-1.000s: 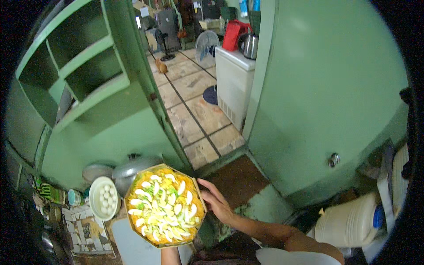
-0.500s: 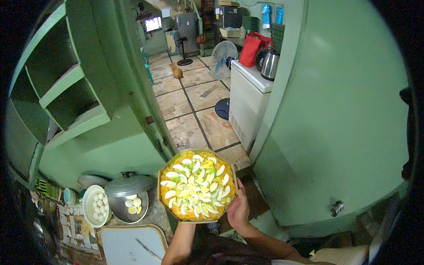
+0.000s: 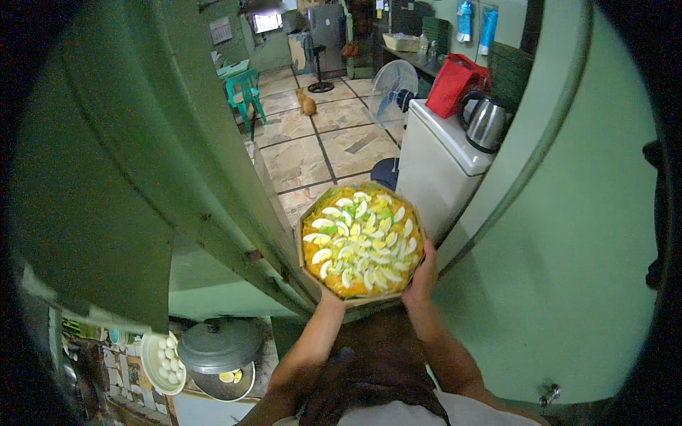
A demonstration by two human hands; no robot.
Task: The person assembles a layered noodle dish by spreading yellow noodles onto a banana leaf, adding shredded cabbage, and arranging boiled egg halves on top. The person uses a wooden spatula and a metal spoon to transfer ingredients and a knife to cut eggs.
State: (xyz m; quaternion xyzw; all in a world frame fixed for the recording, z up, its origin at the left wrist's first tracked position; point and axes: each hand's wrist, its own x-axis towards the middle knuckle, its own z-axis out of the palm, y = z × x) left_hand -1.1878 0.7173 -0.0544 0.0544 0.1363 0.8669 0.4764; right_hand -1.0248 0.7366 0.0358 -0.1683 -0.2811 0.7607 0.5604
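Observation:
Between my hands is an octagonal tray (image 3: 305, 266) with a brown rim, held level in the doorway. Orange noodle-like food (image 3: 341, 206) fills it, covered with boiled egg slices (image 3: 369, 245) and pale green shreds. My right hand (image 3: 422, 278) grips the tray's right side, fingers along the edge. At the near left corner, my left hand (image 3: 332, 298) supports it from below, its fingers hidden under the tray.
Left of the door frame (image 3: 249, 255) are a bowl of peeled eggs (image 3: 151, 363) and a lidded pan (image 3: 220, 344). Right stands a white chest freezer (image 3: 437, 160) bearing a kettle (image 3: 486, 124) and red bag (image 3: 455, 85). A cat (image 3: 306, 103) sits ahead, near a fan (image 3: 393, 89).
My hands have carried the tray forward and to the right, into the doorway. My view has advanced too; the doorway and freezer look closer, and the cutting board is mostly out of view.

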